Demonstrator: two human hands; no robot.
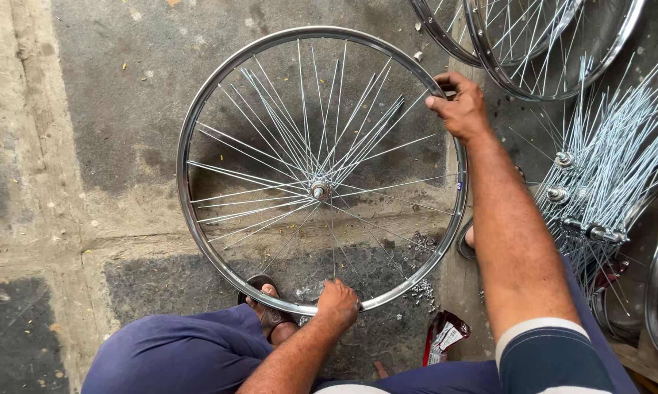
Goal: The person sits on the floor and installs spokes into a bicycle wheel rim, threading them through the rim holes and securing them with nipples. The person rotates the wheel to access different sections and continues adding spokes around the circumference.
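Lying flat on the stained grey concrete floor (88,109), the shiny round steel bicycle wheel rim (197,117) fills the middle of the view, thin silver spokes (270,117) fanning from its small central hub (318,191). At the rim's near edge the left hand (337,303) is curled shut over the metal, beside a sandalled foot (267,310). At the far right edge the right hand (456,108) pinches the rim between thumb and fingers. A red foil packet (444,335) lies near the knee; loose spoked hubs (606,168) and more rims (533,51) lie further right.
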